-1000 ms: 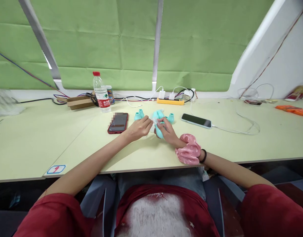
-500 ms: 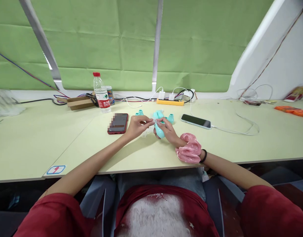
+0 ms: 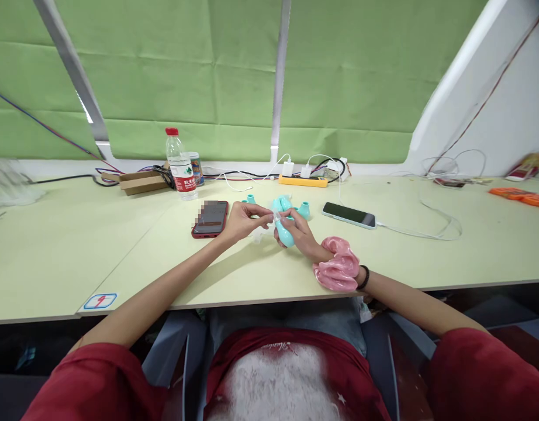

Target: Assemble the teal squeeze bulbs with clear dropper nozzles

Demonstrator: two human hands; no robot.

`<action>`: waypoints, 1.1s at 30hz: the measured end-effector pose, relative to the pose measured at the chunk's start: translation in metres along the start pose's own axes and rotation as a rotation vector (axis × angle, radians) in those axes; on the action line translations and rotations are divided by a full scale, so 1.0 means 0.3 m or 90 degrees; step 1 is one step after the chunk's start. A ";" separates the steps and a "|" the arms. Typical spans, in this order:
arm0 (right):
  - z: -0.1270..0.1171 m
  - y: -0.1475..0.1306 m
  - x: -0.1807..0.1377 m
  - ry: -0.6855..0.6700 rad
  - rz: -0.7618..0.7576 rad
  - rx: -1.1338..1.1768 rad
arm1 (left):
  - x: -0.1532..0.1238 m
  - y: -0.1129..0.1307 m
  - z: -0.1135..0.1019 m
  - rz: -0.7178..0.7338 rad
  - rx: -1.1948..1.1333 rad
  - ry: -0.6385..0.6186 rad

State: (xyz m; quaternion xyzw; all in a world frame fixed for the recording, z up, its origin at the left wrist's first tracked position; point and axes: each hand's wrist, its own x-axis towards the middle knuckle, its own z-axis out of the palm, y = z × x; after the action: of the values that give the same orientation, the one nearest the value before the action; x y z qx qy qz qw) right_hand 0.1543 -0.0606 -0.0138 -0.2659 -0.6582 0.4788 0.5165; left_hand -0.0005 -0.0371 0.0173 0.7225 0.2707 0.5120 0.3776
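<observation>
My right hand is closed around a glossy turquoise bulb-shaped piece, its round end pointing down toward me. At the narrow top of the bulb, my left hand pinches a small translucent whitish piece; its exact shape is too small to make out. More turquoise pieces lie just behind my hands. A turquoise piece with an open neck stands right of them, and another turquoise piece shows behind my left hand. Clear whitish parts rest on the table below my fingers.
A phone in a red case lies left of my hands. To the right is a light-cased phone on a white cable. Behind stand a water bottle, a can, an open cardboard box and a yellow power strip.
My left fingers have shifted slightly at the bulb's neck and look more stretched. The bulb has barely moved in my right hand.
</observation>
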 end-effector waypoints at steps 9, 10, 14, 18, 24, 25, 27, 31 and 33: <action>0.000 0.014 0.000 0.025 -0.034 -0.064 | -0.008 -0.020 0.025 0.011 0.030 0.054; -0.001 0.015 0.001 0.034 -0.039 -0.077 | -0.008 -0.023 0.027 0.011 0.021 0.060; -0.003 0.015 0.004 0.088 -0.060 -0.149 | -0.009 -0.025 0.033 -0.036 -0.042 0.086; -0.004 0.017 0.004 0.106 -0.077 -0.197 | -0.009 -0.025 0.034 -0.130 -0.101 0.084; -0.006 0.020 -0.004 0.127 -0.118 -0.301 | -0.010 -0.027 0.030 -0.186 -0.146 0.046; -0.006 0.020 -0.005 0.128 -0.124 -0.320 | -0.011 -0.026 0.031 -0.195 -0.148 0.040; -0.006 0.020 -0.006 0.135 -0.135 -0.355 | -0.013 -0.024 0.034 -0.196 -0.150 0.040; -0.008 0.022 -0.004 0.145 -0.142 -0.379 | -0.015 -0.026 0.046 -0.158 -0.132 0.068; -0.010 0.024 -0.003 0.144 -0.136 -0.379 | -0.016 -0.028 0.051 -0.144 -0.103 0.094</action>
State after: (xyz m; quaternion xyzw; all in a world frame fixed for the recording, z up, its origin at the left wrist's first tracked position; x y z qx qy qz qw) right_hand 0.1563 -0.0575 -0.0205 -0.3862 -0.7315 0.1764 0.5335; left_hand 0.0123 -0.0400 0.0049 0.6148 0.3350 0.5384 0.4689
